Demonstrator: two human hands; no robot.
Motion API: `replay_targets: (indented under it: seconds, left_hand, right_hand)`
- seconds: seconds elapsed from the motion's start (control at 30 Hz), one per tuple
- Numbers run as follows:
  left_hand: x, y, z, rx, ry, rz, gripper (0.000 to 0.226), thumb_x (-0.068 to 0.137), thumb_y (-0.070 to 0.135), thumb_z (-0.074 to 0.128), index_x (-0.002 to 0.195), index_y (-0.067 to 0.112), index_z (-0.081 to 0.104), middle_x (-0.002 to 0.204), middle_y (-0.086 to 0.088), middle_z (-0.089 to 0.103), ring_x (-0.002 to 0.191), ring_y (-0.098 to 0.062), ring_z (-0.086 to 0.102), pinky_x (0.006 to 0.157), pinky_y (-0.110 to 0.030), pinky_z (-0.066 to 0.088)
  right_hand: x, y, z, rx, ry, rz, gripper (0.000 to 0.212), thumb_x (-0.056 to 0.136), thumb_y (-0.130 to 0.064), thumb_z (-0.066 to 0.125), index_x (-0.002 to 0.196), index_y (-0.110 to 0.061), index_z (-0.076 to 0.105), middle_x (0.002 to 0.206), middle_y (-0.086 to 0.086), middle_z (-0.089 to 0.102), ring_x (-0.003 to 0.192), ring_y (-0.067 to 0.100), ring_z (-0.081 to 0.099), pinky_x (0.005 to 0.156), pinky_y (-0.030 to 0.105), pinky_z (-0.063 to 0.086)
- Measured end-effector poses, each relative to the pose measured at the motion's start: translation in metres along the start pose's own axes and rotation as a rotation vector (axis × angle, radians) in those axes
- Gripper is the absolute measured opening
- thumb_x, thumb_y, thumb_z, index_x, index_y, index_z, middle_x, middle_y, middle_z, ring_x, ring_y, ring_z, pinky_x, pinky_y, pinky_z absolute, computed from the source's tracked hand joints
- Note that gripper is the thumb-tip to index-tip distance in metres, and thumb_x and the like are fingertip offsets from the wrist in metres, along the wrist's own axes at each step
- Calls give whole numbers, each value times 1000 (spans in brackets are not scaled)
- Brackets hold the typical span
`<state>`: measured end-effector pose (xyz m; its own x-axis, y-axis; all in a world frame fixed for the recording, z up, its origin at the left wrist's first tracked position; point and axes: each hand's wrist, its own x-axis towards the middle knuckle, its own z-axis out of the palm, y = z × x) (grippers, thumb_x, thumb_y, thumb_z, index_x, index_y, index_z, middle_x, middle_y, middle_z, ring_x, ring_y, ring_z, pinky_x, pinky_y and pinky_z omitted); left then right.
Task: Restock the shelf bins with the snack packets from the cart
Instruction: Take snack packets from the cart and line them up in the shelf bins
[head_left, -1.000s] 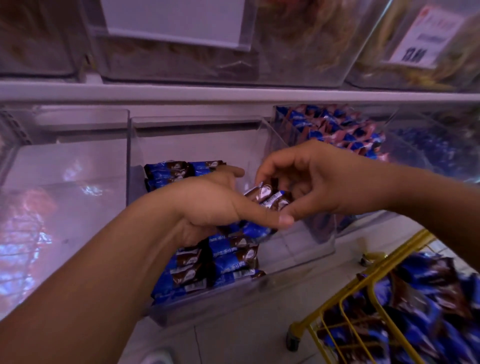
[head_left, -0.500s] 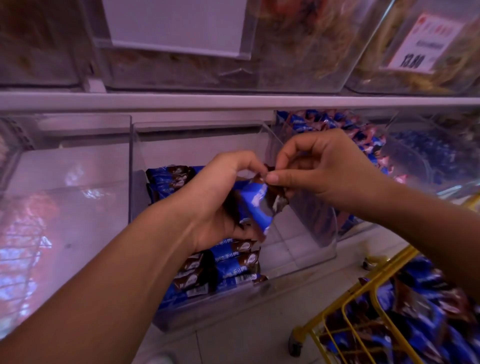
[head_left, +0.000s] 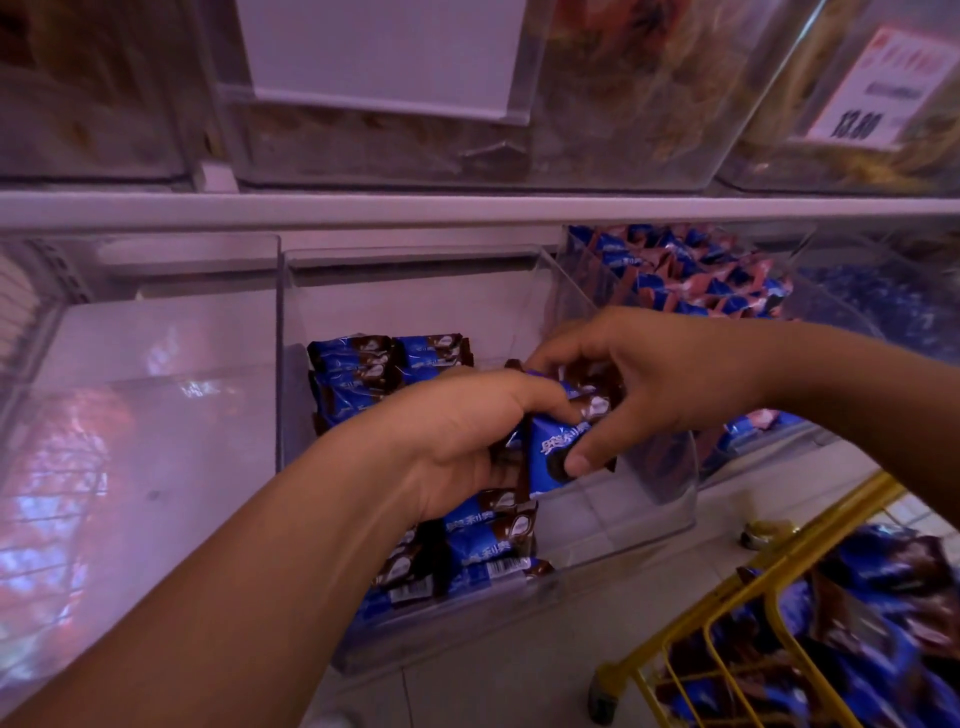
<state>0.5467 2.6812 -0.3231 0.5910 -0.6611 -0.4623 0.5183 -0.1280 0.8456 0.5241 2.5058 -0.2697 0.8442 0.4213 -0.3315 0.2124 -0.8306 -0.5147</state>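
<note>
Nearest, lower right: yellow wire cart (head_left: 769, 582), heaped with blue-and-brown snack packets (head_left: 883, 639), blurred, print unreadable.

Mid-field: both hands meet over the open clear bin (head_left: 649, 499). Left hand (head_left: 467, 441) is curled round a small bunch of packets; right hand (head_left: 639, 384) pinches the held packet (head_left: 553, 452) from the other side, thumb on its face, fingers curled over the top. The packet stands on edge, above the bin's right part, not yet laid down.

Handling, by judgement: foil-film flow-wrap, light, slick, crinkles under pressure; contents probably biscuit, so breakable if squeezed hard. Best taken across the flat faces or by the crimped end seam, lightly; several stacked in one hand may slide over each other.

In the bin: stacked packets (head_left: 483, 535) along the left side, front to back; right side bare. Barcodes show on the front ones.

Writing: white Chinese characters on the blue face, too soft to read with certainty; a dark sandwich-biscuit picture beneath.

Further: neighbouring bin (head_left: 675, 270) of blue-and-pink packets. Upper shelf: blank white label holder (head_left: 379, 52); red-and-white price tag (head_left: 872, 88), seems "13.80".
</note>
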Motion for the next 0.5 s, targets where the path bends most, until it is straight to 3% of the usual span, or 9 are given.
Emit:
replay_targets:
  seconds: [0.1, 0.17, 0.23, 0.27, 0.33, 0.37, 0.43, 0.5]
  left_hand:
    - [3, 4, -1, -4, 90, 75, 22, 91, 34, 61, 103, 18, 69, 94, -7, 77, 92, -23, 73, 76, -39, 61]
    - [8, 5, -7, 129, 358, 145, 33, 94, 43, 51, 111, 17, 62, 103, -11, 72, 95, -26, 68, 75, -41, 57]
    - [11, -3, -13, 738, 614, 244, 41, 98, 45, 42, 127, 17, 49, 127, -13, 56, 112, -29, 56, 85, -42, 49]
    - [12, -10, -15, 1119, 644, 217, 49, 98, 47, 39, 140, 20, 39, 143, -14, 42, 127, -32, 44, 96, -45, 43]
    - [14, -22, -15, 1566, 484, -6, 71, 99, 45, 42, 156, 23, 8, 164, -9, 1, 149, -36, 4, 115, -57, 19]
    - [14, -26, -15, 1613, 382, -143, 80, 98, 42, 46, 157, 23, -5, 164, -7, -13, 150, -36, -8, 117, -59, 11]
    - [16, -29, -19, 1569, 269, -296, 91, 97, 38, 52, 155, 23, -16, 163, -5, -22, 149, -36, -15, 118, -61, 11]
    - [18, -28, -24, 1593, 214, -299, 92, 96, 34, 54, 155, 24, -15, 162, -5, -23, 148, -38, -17, 118, -62, 12]
  right_hand:
    - [6, 0, -8, -114, 69, 18, 43, 70, -40, 86, 105, -23, 68, 96, -10, 65, 85, 4, 64, 72, 20, 54]
    - [17, 3, -15, -312, 166, 59, 47, 70, -49, 83, 105, -23, 66, 90, -11, 63, 78, 6, 61, 66, 22, 50]
    - [39, 7, -18, -563, 194, 137, 52, 73, -53, 79, 110, -20, 64, 92, -8, 58, 80, 13, 56, 69, 29, 46]
    - [52, 8, -17, -677, 176, 185, 53, 75, -54, 77, 111, -18, 62, 94, -5, 56, 82, 16, 55, 72, 30, 46]
    - [79, 12, -10, -842, 127, 286, 47, 79, -53, 73, 105, -15, 61, 90, 0, 58, 78, 18, 58, 66, 32, 50]
    - [93, 13, -5, -902, 108, 318, 44, 80, -51, 73, 100, -14, 60, 83, 1, 57, 70, 17, 56, 57, 29, 46]
    - [116, 19, 1, -969, 100, 329, 43, 81, -50, 74, 99, -14, 58, 75, 0, 51, 62, 12, 48, 49, 26, 35]
    - [133, 29, 4, -951, 93, 320, 55, 80, -47, 77, 117, -12, 57, 96, 5, 61, 78, 18, 57, 61, 29, 44]
